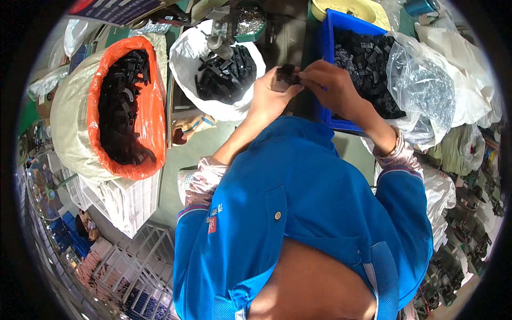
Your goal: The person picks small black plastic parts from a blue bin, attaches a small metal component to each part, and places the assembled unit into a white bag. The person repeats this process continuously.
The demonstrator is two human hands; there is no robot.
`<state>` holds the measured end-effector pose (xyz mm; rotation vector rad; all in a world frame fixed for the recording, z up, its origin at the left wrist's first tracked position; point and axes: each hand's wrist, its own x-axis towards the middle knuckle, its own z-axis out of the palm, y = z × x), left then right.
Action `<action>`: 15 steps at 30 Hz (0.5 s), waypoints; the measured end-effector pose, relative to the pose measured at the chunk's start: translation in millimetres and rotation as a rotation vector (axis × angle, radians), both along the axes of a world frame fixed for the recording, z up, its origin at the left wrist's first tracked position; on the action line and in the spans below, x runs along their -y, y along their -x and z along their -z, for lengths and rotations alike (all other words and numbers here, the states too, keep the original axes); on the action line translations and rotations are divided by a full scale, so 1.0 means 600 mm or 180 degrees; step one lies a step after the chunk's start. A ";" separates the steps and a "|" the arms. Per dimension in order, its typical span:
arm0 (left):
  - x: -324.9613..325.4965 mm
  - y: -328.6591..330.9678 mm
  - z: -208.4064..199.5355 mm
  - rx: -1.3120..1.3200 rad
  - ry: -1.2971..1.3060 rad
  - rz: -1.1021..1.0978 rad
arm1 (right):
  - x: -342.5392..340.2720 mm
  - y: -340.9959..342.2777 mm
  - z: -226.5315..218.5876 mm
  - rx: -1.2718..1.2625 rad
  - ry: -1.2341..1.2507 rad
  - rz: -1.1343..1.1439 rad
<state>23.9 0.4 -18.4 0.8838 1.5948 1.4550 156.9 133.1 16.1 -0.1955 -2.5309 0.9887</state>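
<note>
In front of my chest, my left hand point(271, 95) grips a small black plastic part point(288, 73) between thumb and fingers. My right hand point(334, 84) meets it from the other side, its thumb and fingertips pinched at the part's edge. Whether a smaller piece sits in that pinch is too small to tell. Left of my left hand, a white-lined container point(184, 56) holds black elongated plastic pieces point(226, 74). Close by my right hand stands a blue bin point(341, 125) filled with black blocky parts point(370, 58).
Farther left, a woven sack point(72, 114) with an orange liner point(152, 114) holds more black pieces. A green tray point(250, 37) of small metal bits and a yellow basin point(325, 6) stand at the back. Clear plastic bags point(421, 80) drape over the blue bin's right side.
</note>
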 end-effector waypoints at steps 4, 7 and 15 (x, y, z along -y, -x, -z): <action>0.007 0.005 -0.021 0.0449 -0.0485 -0.0541 | -0.003 0.032 -0.003 0.0268 0.1903 0.0172; 0.009 0.016 -0.016 0.0581 -0.0748 -0.0974 | 0.012 0.043 0.007 0.0214 0.2700 0.0303; 0.023 0.064 -0.006 -0.1277 -0.0988 -0.0984 | 0.010 0.059 0.045 0.0190 0.4206 0.0331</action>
